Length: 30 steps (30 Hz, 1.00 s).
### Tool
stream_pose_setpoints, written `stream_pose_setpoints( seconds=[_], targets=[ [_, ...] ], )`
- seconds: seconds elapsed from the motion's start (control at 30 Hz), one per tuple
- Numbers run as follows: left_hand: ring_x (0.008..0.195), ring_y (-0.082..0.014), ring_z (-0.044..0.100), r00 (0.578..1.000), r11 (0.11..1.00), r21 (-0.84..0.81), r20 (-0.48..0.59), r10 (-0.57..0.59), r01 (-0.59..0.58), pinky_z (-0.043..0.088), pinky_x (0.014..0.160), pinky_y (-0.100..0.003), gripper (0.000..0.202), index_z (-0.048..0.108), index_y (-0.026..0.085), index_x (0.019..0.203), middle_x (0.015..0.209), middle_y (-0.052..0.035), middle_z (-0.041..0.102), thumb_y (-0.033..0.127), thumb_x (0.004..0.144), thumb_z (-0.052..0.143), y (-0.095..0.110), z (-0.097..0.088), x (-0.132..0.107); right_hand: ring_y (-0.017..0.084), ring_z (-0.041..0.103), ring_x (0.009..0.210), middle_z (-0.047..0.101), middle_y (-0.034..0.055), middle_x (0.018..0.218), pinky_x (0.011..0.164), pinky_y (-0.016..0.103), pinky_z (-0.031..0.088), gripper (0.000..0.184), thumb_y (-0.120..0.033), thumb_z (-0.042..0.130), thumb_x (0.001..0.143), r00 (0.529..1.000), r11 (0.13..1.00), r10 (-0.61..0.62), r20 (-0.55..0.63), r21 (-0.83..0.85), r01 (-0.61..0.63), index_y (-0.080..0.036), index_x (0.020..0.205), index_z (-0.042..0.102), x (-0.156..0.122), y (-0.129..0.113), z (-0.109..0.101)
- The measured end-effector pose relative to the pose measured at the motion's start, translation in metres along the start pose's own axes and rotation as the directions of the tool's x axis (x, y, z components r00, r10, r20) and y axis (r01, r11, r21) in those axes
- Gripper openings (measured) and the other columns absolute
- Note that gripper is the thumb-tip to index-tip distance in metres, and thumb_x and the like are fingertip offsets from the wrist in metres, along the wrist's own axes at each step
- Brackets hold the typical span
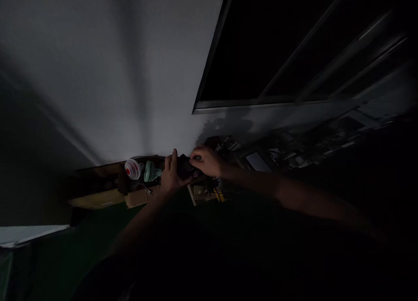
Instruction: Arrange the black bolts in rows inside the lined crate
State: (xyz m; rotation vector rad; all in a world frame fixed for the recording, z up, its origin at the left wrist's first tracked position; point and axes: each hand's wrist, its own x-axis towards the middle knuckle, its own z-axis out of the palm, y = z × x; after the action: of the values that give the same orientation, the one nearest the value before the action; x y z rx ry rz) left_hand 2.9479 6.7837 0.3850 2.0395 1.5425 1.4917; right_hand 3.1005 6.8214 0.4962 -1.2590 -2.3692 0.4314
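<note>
Both my hands meet around a dark object (184, 166) in front of the wall; the dim light hides its kind. My left hand (170, 177) is closed around its left side, with one digit pointing up. From the right, my right hand (208, 161) reaches in with thumb and finger pinched at the top of the object. A small greyish piece (198, 158) shows at those fingertips, too dark to name. Just left of my left hand are a green small fan (150, 171) and a white small fan (133, 169) with a red centre.
Cardboard boxes (137, 198) line the wall (170, 74) below the fans. An open box (193, 195) and yellow-handled tools (219, 194) lie below my hands. Rightward are a pale flat panel (257, 161) and dim clutter (297, 160). A dark window (248, 65) is above.
</note>
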Motion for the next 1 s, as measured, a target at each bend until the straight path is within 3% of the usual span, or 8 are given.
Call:
stream_pose_setpoints(
  seconds=[0.1, 0.2, 0.47, 0.63, 0.73, 0.83, 0.93, 1.0],
  targets=[
    [0.102, -0.0289, 0.057, 1.0, 1.0, -0.019, -0.018, -0.008, 0.007, 0.054, 0.075, -0.04, 0.12, 0.004, 0.024, 0.153, 0.121, -0.0128, 0.047, 0.045, 0.061, 0.078, 0.0, 0.0, 0.0, 0.014, 0.057, 0.08, 0.061, 0.0017, 0.082, 0.077, 0.026, 0.043, 0.003, -0.015, 0.066, 0.075, 0.998, 0.997, 0.028, 0.049, 0.071, -0.032, -0.017, 0.075, 0.068, 0.001, 0.003, 0.001],
    [0.103, -0.0287, 0.056, 0.999, 0.999, -0.054, -0.033, -0.004, 0.002, 0.053, 0.077, -0.042, 0.12, 0.005, 0.024, 0.153, 0.119, -0.0121, 0.047, 0.047, 0.061, 0.078, 0.0, 0.0, 0.001, 0.014, 0.057, 0.082, 0.061, 0.0019, 0.083, 0.077, 0.027, 0.044, 0.003, -0.016, 0.067, 0.076, 1.0, 0.996, 0.006, 0.022, 0.091, -0.008, -0.018, 0.075, 0.069, 0.0, 0.003, 0.003],
    [0.104, -0.0273, 0.056, 0.999, 0.993, -0.113, -0.038, 0.008, -0.012, 0.052, 0.084, -0.042, 0.119, 0.009, 0.023, 0.153, 0.116, -0.0106, 0.047, 0.047, 0.06, 0.079, -0.003, -0.001, 0.003, 0.015, 0.056, 0.083, 0.058, 0.003, 0.083, 0.081, 0.03, 0.044, 0.005, -0.013, 0.069, 0.072, 0.997, 0.999, -0.048, -0.056, -0.01, 0.048, -0.017, 0.073, 0.066, 0.001, -0.002, 0.012],
    [0.105, -0.0272, 0.055, 0.998, 0.987, -0.161, -0.06, 0.005, -0.015, 0.05, 0.088, -0.043, 0.116, 0.012, 0.021, 0.152, 0.115, -0.0106, 0.048, 0.048, 0.061, 0.078, -0.001, -0.001, 0.004, 0.018, 0.058, 0.089, 0.061, 0.0051, 0.091, 0.083, 0.032, 0.046, 0.011, -0.026, 0.067, 0.079, 0.992, 0.999, -0.024, -0.125, 0.039, 0.029, -0.018, 0.085, 0.063, 0.001, -0.006, -0.006],
    [0.107, -0.0266, 0.055, 0.998, 0.964, -0.265, -0.057, 0.014, -0.029, 0.048, 0.093, -0.044, 0.115, 0.013, 0.02, 0.152, 0.116, -0.0104, 0.049, 0.049, 0.062, 0.077, -0.001, 0.0, 0.005, 0.02, 0.059, 0.095, 0.063, 0.0067, 0.101, 0.082, 0.033, 0.048, 0.029, -0.036, 0.067, 0.081, 0.997, 0.996, -0.046, -0.061, 0.07, 0.05, -0.019, 0.102, 0.059, 0.0, -0.012, -0.021],
    [0.112, -0.0283, 0.055, 1.0, 0.925, -0.379, -0.016, 0.007, -0.013, 0.046, 0.097, -0.046, 0.117, 0.012, 0.019, 0.152, 0.122, -0.0127, 0.05, 0.051, 0.061, 0.078, -0.001, 0.002, 0.006, 0.024, 0.058, 0.104, 0.063, 0.0088, 0.108, 0.088, 0.038, 0.048, 0.038, -0.041, 0.067, 0.082, 0.975, 0.976, -0.219, 0.046, 0.016, 0.218, -0.019, 0.111, 0.056, 0.0, -0.02, -0.024],
    [0.123, -0.0344, 0.048, 0.999, 0.903, -0.429, 0.018, 0.043, -0.031, 0.043, 0.102, -0.05, 0.114, 0.019, 0.016, 0.148, 0.133, -0.0173, 0.046, 0.053, 0.059, 0.079, -0.002, 0.003, 0.007, 0.028, 0.049, 0.118, 0.058, 0.0131, 0.125, 0.097, 0.047, 0.044, 0.045, -0.043, 0.068, 0.082, 0.881, 0.881, -0.449, 0.149, -0.094, 0.464, -0.018, 0.117, 0.055, 0.001, -0.026, -0.017],
    [0.127, -0.0373, 0.045, 0.997, 0.898, -0.438, 0.045, 0.063, -0.037, 0.042, 0.104, -0.052, 0.105, 0.029, 0.015, 0.143, 0.136, -0.0175, 0.045, 0.053, 0.058, 0.08, -0.003, 0.004, 0.008, 0.03, 0.043, 0.126, 0.052, 0.0147, 0.135, 0.101, 0.05, 0.042, 0.05, -0.044, 0.067, 0.083, 0.823, 0.818, -0.525, 0.217, -0.136, 0.559, -0.017, 0.123, 0.054, 0.003, -0.027, -0.012]
  ],
)
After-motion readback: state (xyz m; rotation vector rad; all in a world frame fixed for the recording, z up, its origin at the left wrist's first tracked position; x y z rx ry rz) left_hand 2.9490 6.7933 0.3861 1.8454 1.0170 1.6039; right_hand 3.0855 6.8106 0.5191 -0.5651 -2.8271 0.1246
